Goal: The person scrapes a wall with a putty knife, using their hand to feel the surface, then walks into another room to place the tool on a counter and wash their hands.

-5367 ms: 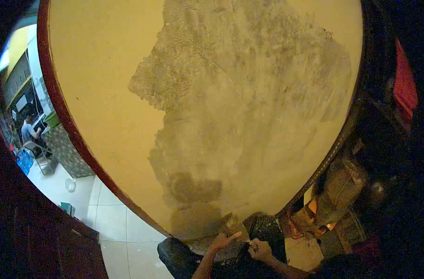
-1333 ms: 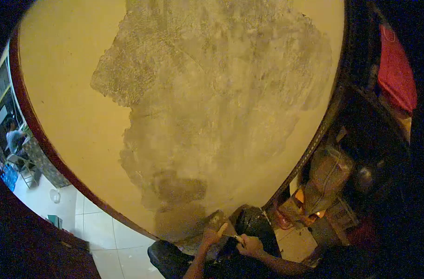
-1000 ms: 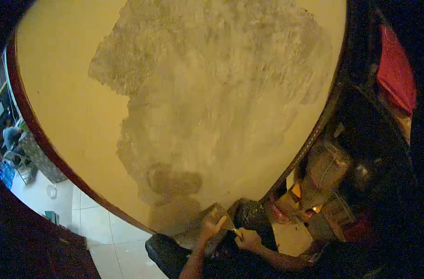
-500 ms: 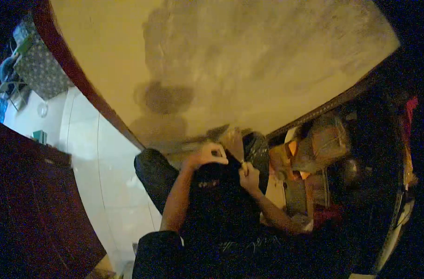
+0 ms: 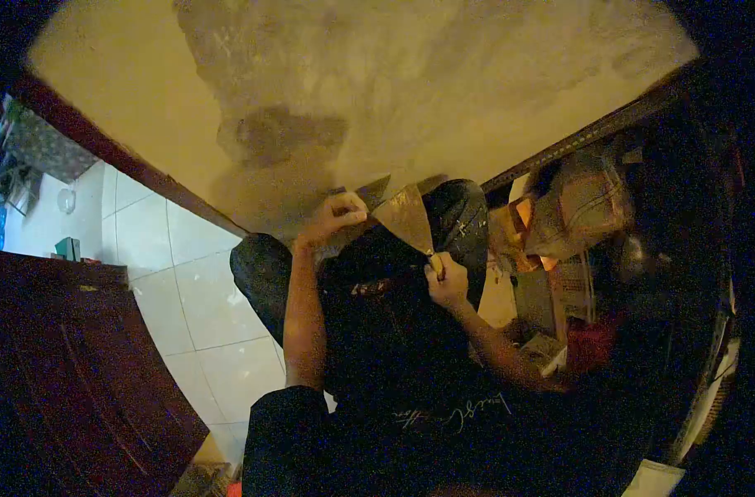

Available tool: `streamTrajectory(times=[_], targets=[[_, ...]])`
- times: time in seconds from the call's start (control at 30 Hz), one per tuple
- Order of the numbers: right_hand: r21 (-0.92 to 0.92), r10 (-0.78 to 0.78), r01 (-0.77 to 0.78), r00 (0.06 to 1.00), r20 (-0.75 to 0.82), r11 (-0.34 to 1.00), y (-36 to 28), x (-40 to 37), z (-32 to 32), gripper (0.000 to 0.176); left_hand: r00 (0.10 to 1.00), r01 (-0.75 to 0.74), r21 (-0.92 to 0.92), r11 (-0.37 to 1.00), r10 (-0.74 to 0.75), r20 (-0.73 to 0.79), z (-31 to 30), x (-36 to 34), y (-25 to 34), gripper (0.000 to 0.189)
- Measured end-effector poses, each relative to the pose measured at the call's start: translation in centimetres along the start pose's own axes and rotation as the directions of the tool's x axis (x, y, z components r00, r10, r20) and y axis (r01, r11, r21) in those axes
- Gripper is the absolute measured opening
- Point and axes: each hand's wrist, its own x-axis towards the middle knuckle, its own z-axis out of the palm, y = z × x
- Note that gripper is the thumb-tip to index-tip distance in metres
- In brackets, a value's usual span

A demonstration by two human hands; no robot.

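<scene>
A putty knife (image 5: 404,217) with a wide, stained triangular blade is held by its handle in my right hand (image 5: 449,282), blade pointing up toward the wall. My left hand (image 5: 337,217) is closed, thumb and fingers curled together beside the left corner of that blade. Whether the fingers touch the blade or pinch something small cannot be made out. Just beyond them is a dark, pointed shape against the wall, either a shadow or another blade. The yellowish wall (image 5: 443,91) in front of me carries darker, damp-looking patches.
My bent knees stand on either side, close to the wall. White floor tiles (image 5: 203,306) and a dark red wooden surface (image 5: 71,356) lie to the left. Cluttered items, among them a bag-like bundle (image 5: 580,207) and a red object (image 5: 591,346), crowd the right side.
The view has shifted. My left hand has moved left relative to the putty knife, to its blade corner, and the blade now shows its broad face. My right hand keeps its grip.
</scene>
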Motion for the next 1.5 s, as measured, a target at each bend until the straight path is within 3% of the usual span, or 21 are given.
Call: streamTrajectory(times=[0.1,0.17,0.2,0.27,0.3,0.37,0.4,0.5,0.57,0.63,0.67,0.8,0.9,0.97,1.03,1.1,1.2,1.33,1.43,1.47,1.5], targets=[[-0.015,0.052,-0.051,0.998,0.037,0.999,0.3,0.0,0.4,0.013,1.000,-0.019,-0.028,0.999,0.020,0.016,0.3,0.6,-1.2,0.022],[-0.004,-0.022,0.022,1.000,-0.008,1.000,0.6,0.0,0.7,0.015,0.993,0.103,0.196,0.975,-0.113,0.043,0.5,0.7,-1.6,0.023],[-0.018,-0.008,0.008,1.000,0.005,1.000,0.7,0.0,0.8,0.016,0.995,0.080,0.210,0.974,-0.090,0.039,0.8,0.7,-1.4,0.023],[-0.001,-0.019,0.019,1.000,0.005,1.000,0.4,0.0,0.6,0.017,0.990,0.078,0.015,0.997,-0.080,0.119,1.7,0.5,-0.9,0.025],[-0.002,-0.035,0.035,0.999,-0.005,0.999,0.4,0.0,0.6,0.017,0.991,0.062,0.024,0.998,-0.065,0.115,2.2,0.1,-0.6,0.025],[-0.035,0.031,-0.030,0.999,0.027,0.999,0.8,-0.1,0.8,0.018,0.982,0.189,-0.122,0.974,-0.191,-0.004,3.0,-0.5,0.3,0.028],[0.010,-0.020,0.020,1.000,0.006,1.000,0.7,0.0,0.7,0.019,0.966,0.249,-0.088,0.964,-0.241,0.097,2.2,-0.2,0.1,0.030],[-0.011,0.031,-0.031,0.999,0.027,0.999,0.2,0.0,0.4,0.019,0.985,0.125,-0.179,0.976,-0.101,0.139,3.0,-0.5,0.7,0.027],[-0.024,0.058,-0.057,0.998,0.034,0.998,0.2,0.1,0.4,0.017,0.982,0.096,-0.090,0.991,-0.080,0.172,3.0,-0.4,-0.4,0.025],[0.033,-0.043,0.044,0.999,-0.019,0.999,-0.3,0.2,0.0,0.015,0.980,0.162,0.046,0.986,-0.166,0.111,4.1,-0.2,-0.8,0.030],[0.037,-0.052,0.053,0.998,-0.033,0.998,-0.1,0.2,0.2,0.015,0.994,0.104,0.008,0.995,-0.104,0.019,5.4,-0.3,0.0,0.033],[0.032,-0.100,0.103,0.992,-0.072,0.994,0.9,0.1,0.7,0.013,0.996,0.091,0.106,0.990,-0.091,-0.001,6.8,0.3,1.9,0.032],[0.036,-0.084,0.086,0.995,-0.053,0.996,0.5,-0.1,0.1,0.013,1.000,0.000,-0.013,1.000,0.000,-0.014,7.3,0.1,1.1,0.028],[0.034,-0.102,0.104,0.993,-0.062,0.994,0.6,0.2,0.2,0.013,0.988,0.113,-0.053,0.992,-0.117,-0.096,7.7,-0.1,0.7,0.025],[0.022,-0.078,0.078,0.997,0.005,0.997,0.7,0.1,0.0,0.015,0.986,0.057,0.036,0.998,-0.051,-0.160,7.9,-0.1,1.1,0.026],[0.067,-0.109,0.109,0.994,0.004,0.992,0.4,0.0,-0.5,0.018,0.958,0.176,-0.132,0.975,-0.201,-0.206,8.3,-0.5,1.4,0.028],[0.046,-0.110,0.109,0.994,0.015,0.993,1.2,-0.1,0.0,0.019,0.969,0.204,-0.029,0.979,-0.206,-0.139,7.6,-0.2,-0.8,0.030],[0.039,-0.107,0.105,0.993,0.054,0.994,1.8,0.5,0.2,0.021,0.973,0.167,-0.085,0.982,-0.178,-0.145,7.6,0.4,-2.6,0.031],[0.011,-0.158,0.157,0.983,0.089,0.987,3.1,0.1,0.6,0.021,0.969,0.016,-0.252,0.968,-0.077,-0.237,9.2,-0.6,-1.0,0.033],[0.047,-0.140,0.137,0.988,0.064,0.989,3.0,0.3,0.7,0.021,0.971,0.131,-0.241,0.962,-0.173,-0.164,8.5,-0.2,-2.8,0.027],[0.083,-0.119,0.116,0.992,0.035,0.990,2.9,0.5,0.6,0.021,0.959,0.244,-0.221,0.944,-0.268,-0.088,7.5,0.3,-4.9,0.048]])
